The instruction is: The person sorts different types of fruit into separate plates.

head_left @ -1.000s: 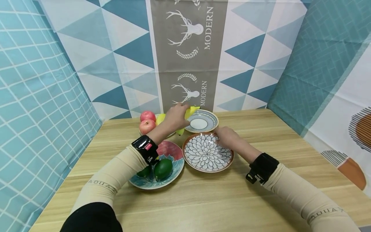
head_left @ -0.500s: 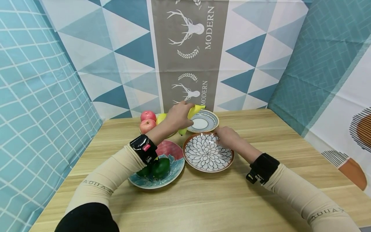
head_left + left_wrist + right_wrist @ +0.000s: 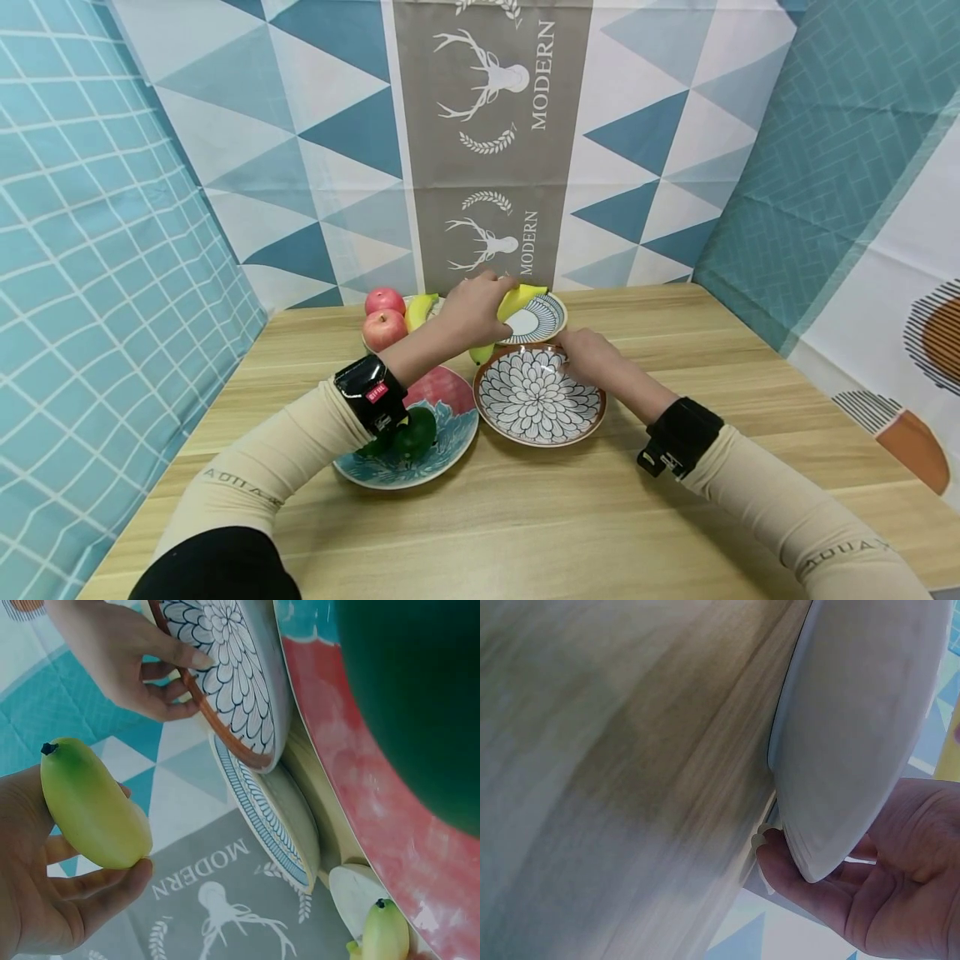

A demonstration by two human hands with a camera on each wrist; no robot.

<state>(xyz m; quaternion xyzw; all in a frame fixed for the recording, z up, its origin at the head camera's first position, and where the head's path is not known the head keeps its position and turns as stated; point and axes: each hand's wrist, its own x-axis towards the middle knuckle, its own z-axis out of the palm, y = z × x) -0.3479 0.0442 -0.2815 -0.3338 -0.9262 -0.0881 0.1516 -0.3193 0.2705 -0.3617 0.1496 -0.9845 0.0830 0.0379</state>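
My left hand (image 3: 476, 315) grips a yellow banana (image 3: 522, 300) with a greenish end, holding it above the blue-striped plate (image 3: 553, 315) at the back. In the left wrist view, the thumb and fingers of the left hand (image 3: 45, 892) are around the banana (image 3: 94, 806). My right hand (image 3: 596, 364) pinches the brown rim of a petal-patterned plate (image 3: 536, 408) at its far right side. The right wrist view has this plate's pale underside (image 3: 855, 735), with fingers of the right hand (image 3: 907, 874) curled under its edge.
Left of the petal plate lies a pink-and-blue plate (image 3: 450, 387) with dark green fruit (image 3: 415, 435), partly hidden by the left forearm. Behind it, two red apples (image 3: 384, 330) and another banana (image 3: 422, 312) sit on a plate. Patterned cloth (image 3: 630, 150) hangs behind the wooden table (image 3: 525, 533).
My left hand has moved rightward with the banana, which now covers more of the blue-striped plate. My right hand and the petal-patterned plate have stayed in place.
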